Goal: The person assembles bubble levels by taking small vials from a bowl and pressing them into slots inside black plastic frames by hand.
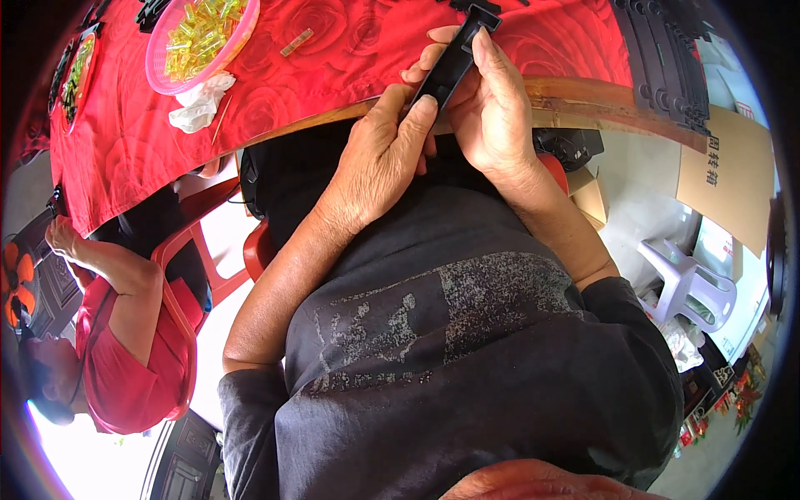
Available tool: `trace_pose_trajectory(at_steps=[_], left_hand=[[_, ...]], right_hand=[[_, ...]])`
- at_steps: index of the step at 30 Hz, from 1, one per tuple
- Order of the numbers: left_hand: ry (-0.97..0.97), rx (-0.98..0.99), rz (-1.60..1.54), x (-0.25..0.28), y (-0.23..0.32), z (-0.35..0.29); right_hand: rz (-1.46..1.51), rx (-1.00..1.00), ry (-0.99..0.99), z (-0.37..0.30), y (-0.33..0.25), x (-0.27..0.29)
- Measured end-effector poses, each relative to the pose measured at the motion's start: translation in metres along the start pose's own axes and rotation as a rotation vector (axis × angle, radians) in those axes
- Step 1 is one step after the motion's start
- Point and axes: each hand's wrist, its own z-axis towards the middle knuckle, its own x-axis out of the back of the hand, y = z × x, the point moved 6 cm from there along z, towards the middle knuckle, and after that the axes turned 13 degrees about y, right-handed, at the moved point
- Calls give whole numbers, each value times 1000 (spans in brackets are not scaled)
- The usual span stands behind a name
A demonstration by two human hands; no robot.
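A long black plastic piece [450,67], trough-shaped with a wider far end, is held at a slant over the table's front edge. My left hand [379,150] grips its near end, the thumb lying along it. Around the upper part are the fingers of my right hand [498,112], with the thumb pressed near the wide end. Left of my hands, a pink basket [152,67] holds many clear yellow-green vials [204,42]. Crumpled white tissue [200,104] and a thin stick [222,121] lie just below the basket. A small flat strip [297,42] rests between the basket and my hands.
Red rose-patterned cloth [333,58] covers the wooden-edged table. Several long black pieces [662,67] lie at its right end, beside a cardboard box [721,175]. A pale plastic stool [687,283] stands at right. At left, a person in red [137,358] sits near another basket [79,75].
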Motion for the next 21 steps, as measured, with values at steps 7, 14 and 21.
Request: trace_pose_trajectory(at_steps=[7, 14, 21], left_hand=[[30, -102, 144, 1, 4, -1], [28, -122, 202, 0, 10, -3], [121, -206, 189, 1, 11, -3]], right_hand=[[62, -39, 36, 6, 3, 8], [28, 17, 23, 5, 2, 8], [62, -12, 64, 7, 0, 11]])
